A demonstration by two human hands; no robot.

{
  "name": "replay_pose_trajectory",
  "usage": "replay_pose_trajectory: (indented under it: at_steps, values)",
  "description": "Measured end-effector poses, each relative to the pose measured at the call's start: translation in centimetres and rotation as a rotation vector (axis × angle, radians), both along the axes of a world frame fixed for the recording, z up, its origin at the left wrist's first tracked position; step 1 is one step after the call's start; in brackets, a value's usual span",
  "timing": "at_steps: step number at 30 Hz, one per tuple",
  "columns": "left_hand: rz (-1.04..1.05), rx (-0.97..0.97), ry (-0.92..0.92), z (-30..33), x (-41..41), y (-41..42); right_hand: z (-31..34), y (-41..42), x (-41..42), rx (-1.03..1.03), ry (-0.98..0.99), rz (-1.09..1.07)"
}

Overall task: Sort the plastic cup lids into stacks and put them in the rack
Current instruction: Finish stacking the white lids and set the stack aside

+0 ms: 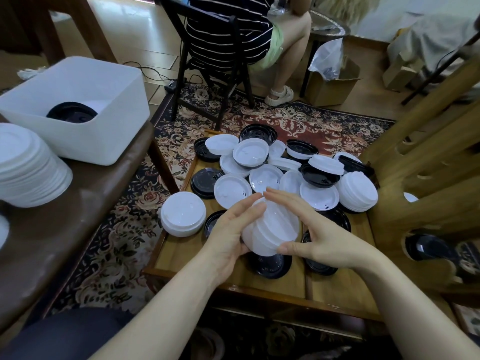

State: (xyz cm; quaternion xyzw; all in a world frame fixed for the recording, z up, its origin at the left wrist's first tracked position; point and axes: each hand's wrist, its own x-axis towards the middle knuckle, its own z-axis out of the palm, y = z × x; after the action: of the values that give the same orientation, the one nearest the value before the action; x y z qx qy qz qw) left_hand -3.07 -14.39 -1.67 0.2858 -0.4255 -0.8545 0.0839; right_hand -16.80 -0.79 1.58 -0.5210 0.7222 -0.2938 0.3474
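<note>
A short stack of white lids (272, 229) is held tilted between both hands above a low wooden tray table (337, 289). My left hand (231, 229) cups its left side, and my right hand (311, 229) wraps the right side with fingers over the top and thumb under. Behind it lies a loose heap of white and black lids (272, 167). One white stack (183, 216) stands at the tray's left edge, another white stack (359, 194) at the right. A white bin (104, 141) on the left holds black lids (71, 113).
A tall pile of white lids (28, 165) sits on the brown bench (78, 216) at left, beside the bin. A person sits on a dark chair (207, 74) beyond the patterned rug. Carved wooden furniture (428, 165) stands right, with a cardboard box (335, 84) behind.
</note>
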Motion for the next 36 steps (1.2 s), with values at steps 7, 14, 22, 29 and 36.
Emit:
replay_pose_trajectory:
  at_steps: [7,14,22,29,36]
  values:
    - [0.032,0.011,0.022,-0.3,-0.2,-0.1,0.0,0.0,0.1,-0.015,-0.051,-0.083]
    - [0.112,0.035,0.045,-0.4,-0.4,-0.3,-0.3,-0.5,0.2,-0.062,-0.218,-0.254]
    - [0.213,0.023,0.028,0.1,-0.4,-0.5,-1.6,-1.7,1.9,-0.174,-0.223,-0.375]
    - [0.028,-0.194,0.039,1.8,1.2,-3.0,-0.9,-3.2,3.0,-0.227,-0.248,-0.374]
    - [0.130,-0.293,0.040,4.0,3.3,-8.2,-1.0,-7.7,4.7,-0.276,-0.318,-0.314]
